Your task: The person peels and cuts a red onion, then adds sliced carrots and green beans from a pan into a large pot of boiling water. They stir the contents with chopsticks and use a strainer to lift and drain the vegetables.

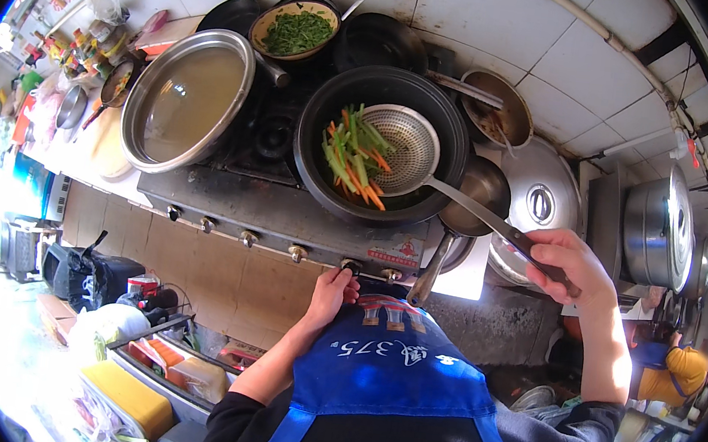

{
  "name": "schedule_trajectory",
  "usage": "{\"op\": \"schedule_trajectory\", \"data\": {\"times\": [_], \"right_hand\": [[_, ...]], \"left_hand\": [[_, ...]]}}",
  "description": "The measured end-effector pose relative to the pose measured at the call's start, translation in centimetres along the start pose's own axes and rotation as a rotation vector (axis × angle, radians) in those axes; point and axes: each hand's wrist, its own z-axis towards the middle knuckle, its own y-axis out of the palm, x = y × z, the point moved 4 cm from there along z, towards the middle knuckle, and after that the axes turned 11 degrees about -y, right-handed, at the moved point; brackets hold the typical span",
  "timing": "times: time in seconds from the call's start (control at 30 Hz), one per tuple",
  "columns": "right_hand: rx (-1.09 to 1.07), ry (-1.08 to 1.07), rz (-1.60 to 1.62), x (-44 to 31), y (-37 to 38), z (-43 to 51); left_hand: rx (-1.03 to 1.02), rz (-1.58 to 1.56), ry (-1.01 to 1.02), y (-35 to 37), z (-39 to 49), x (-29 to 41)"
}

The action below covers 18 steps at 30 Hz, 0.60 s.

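Note:
My right hand (566, 266) grips the dark handle of a perforated metal strainer ladle (407, 142). The strainer's bowl is over a large black wok (310, 145) on the gas stove (278, 206). Strips of green vegetable and carrot (357, 157) lie at the left side of the strainer, partly beyond its rim; how they rest there I cannot tell. Low on the stove's front, my left hand (337, 290) has its thumb and fingers closed on a control knob (351, 264).
Left of the wok stands a wide metal pot of cloudy liquid (194, 107). Behind are a bowl of chopped greens (299, 33) and a black pan (382, 46). A saucepan (476, 195) and a large metal lid (541, 195) sit right. Another person (678, 371) is at far right.

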Motion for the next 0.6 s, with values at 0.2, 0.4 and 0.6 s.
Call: {"op": "schedule_trajectory", "data": {"times": [0.2, 0.4, 0.6], "right_hand": [[0.014, -0.118, 0.044, 1.9, -0.1, -1.1], [-0.012, -0.145, 0.119, 4.2, 0.1, -0.4], [-0.014, -0.166, 0.203, 6.1, 0.4, -0.4]], "left_hand": [[0.030, 0.025, 0.003, 0.2, -0.3, 0.3], [0.049, 0.025, 0.013, 0.2, -0.1, 0.1], [0.068, 0.012, 0.021, 0.1, 0.1, -0.1]]}}
